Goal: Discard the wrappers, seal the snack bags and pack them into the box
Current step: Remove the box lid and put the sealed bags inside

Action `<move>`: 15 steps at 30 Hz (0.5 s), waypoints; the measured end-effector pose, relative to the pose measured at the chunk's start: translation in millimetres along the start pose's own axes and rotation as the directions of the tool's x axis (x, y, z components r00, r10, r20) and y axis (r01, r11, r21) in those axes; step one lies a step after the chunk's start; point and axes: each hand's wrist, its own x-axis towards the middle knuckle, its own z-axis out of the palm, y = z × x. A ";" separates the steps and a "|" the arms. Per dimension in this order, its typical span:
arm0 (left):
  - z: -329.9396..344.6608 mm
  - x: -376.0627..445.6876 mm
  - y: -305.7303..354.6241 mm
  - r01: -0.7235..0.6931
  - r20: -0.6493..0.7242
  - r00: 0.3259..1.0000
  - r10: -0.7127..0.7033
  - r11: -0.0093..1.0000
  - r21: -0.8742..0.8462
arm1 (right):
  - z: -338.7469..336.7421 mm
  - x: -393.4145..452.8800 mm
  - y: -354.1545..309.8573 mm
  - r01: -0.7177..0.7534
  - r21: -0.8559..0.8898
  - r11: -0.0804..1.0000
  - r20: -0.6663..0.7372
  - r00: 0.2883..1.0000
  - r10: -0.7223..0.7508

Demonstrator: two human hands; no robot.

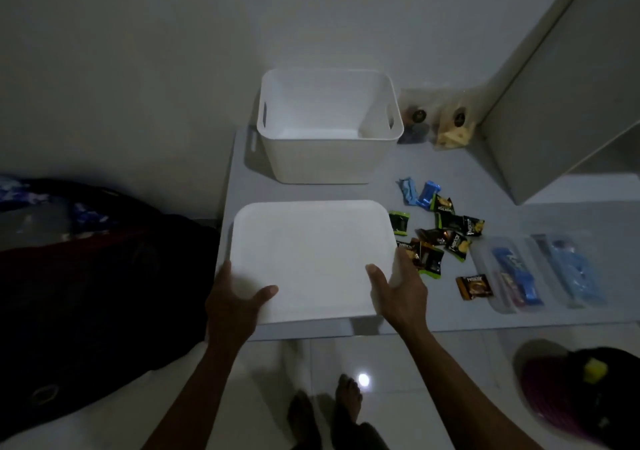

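On table: white lid (311, 255), flat, btwn hands
L hand (232, 302): grips lid's near-left corner
R hand (398, 292): grips near-right edge
Box (329, 158): behind lid, open

It looked like a dim room in a home: glossy white floor tiles (398, 363), bare feet (348, 397) on them, rumpled dark bedding (86, 276) at the left, and plain painted walls (138, 51).

a white plastic lid (311, 259) lies flat at the near edge of a low grey table (450, 318); behind it stands an open white plastic box with cut-out handles (329, 158). right of the lid lie small dark snack wrappers (446, 234), and further right two clear flat zip bags (540, 269).
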 end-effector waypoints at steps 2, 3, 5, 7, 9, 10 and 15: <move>12.1 9.2 -11.8 0.033 0.025 0.999 -0.033 0.999 0.014 | 9.7 8.6 16.7 -0.028 -0.012 1.000 0.022 0.999 0.029; 18.5 15.2 -17.4 0.037 0.029 0.999 -0.038 0.999 0.021 | 14.5 13.4 24.2 -0.032 -0.026 0.999 0.027 0.999 0.033; 31.6 25.6 -28.4 0.044 0.041 0.998 -0.046 0.998 0.038 | 23.5 23.0 39.2 -0.037 -0.050 0.998 0.028 0.999 0.038; 43.4 33.8 -37.3 0.056 0.041 0.997 -0.059 0.996 0.073 | 30.9 31.3 51.6 -0.042 -0.061 0.997 0.028 0.999 0.044; 51.2 39.0 -41.5 0.051 0.036 0.998 -0.056 0.992 0.119 | 37.6 38.4 62.6 -0.027 -0.121 0.992 0.022 0.999 0.030; 54.0 41.2 -42.9 0.038 0.029 0.999 -0.043 0.990 0.139 | 39.9 41.0 66.7 -0.019 -0.166 0.986 0.017 1.000 0.022; 69.2 48.3 -58.6 0.020 -0.026 1.000 -0.014 0.971 0.240 | 47.9 48.7 79.6 0.044 -0.319 0.947 0.004 0.999 -0.045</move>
